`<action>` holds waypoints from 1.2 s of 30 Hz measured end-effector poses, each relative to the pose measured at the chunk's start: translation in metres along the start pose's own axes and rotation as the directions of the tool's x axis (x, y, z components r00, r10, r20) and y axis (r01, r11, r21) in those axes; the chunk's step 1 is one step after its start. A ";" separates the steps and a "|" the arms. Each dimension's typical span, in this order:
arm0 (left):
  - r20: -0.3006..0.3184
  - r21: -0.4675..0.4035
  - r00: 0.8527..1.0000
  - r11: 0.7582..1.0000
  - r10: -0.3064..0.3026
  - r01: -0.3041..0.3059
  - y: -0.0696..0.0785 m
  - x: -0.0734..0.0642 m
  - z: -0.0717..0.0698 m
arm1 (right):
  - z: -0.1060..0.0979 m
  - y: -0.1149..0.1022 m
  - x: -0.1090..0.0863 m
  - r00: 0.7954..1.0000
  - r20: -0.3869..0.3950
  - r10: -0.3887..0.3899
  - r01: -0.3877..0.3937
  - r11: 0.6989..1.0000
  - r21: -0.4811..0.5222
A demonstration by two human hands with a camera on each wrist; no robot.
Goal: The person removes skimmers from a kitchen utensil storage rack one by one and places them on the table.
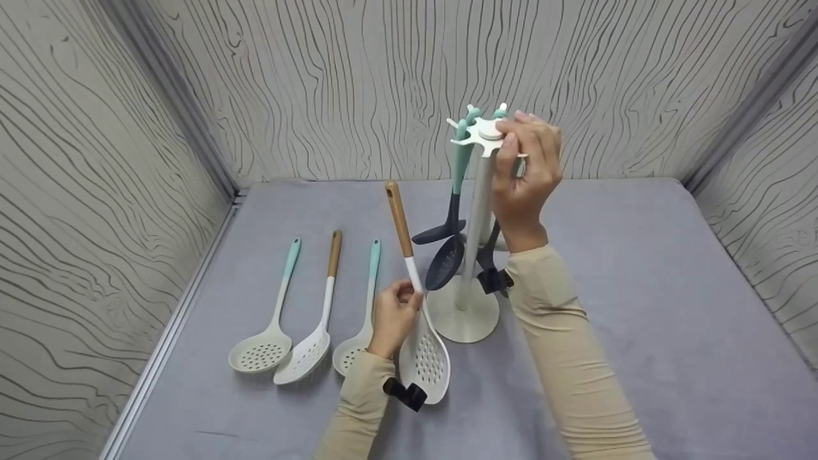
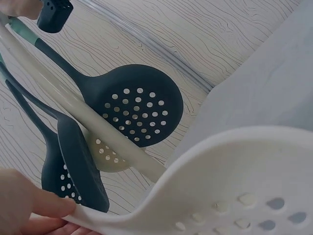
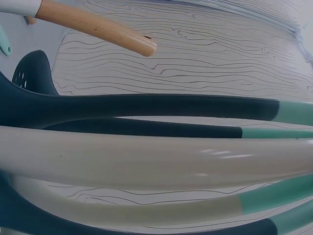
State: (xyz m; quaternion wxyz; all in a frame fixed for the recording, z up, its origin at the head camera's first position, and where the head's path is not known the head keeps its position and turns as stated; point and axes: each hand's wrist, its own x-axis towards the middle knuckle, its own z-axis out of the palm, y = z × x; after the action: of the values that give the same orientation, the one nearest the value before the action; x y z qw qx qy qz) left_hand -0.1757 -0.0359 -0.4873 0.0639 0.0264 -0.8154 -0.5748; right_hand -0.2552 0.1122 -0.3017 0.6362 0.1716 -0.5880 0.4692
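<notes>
My left hand pinches a white slotted spoon at the neck, its wooden handle pointing up and away. In the left wrist view, the pierced head of that spoon fills the lower right. My right hand grips the white hooked top of a utensil stand, thumb and fingers at its hub. From the hooks hang a dark ladle, a dark slotted spoon and a dark skimmer, all with mint handles. A cream pierced utensil hangs behind the post, partly hidden.
Left of the stand lie a cream skimmer with mint handle, a white slotted spoon with wooden handle and another mint-handled skimmer, partly behind my left hand. Wood-patterned panels enclose the grey cloth-covered table.
</notes>
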 end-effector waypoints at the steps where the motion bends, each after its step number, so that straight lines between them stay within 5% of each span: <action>1: 0.001 0.002 1.000 1.000 -0.008 0.008 0.000 0.000 0.000 | 0.000 0.000 0.000 1.000 0.001 -0.001 0.001 1.000 -0.001; 19: 0.040 0.001 0.996 0.997 -0.075 0.075 -0.003 0.003 0.008 | -0.002 0.001 0.002 1.000 -0.006 -0.001 0.001 1.000 -0.003; 36: 0.069 0.099 0.992 0.990 -0.104 0.097 -0.007 0.009 0.003 | 0.000 0.000 0.001 1.000 -0.004 -0.006 0.006 1.000 -0.005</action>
State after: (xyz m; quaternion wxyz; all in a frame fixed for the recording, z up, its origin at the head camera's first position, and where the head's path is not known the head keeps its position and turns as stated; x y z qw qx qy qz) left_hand -0.1851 -0.0366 -0.4942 0.0032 0.0491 -0.8414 -0.5382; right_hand -0.2555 0.1132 -0.3008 0.6391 0.1708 -0.5875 0.4661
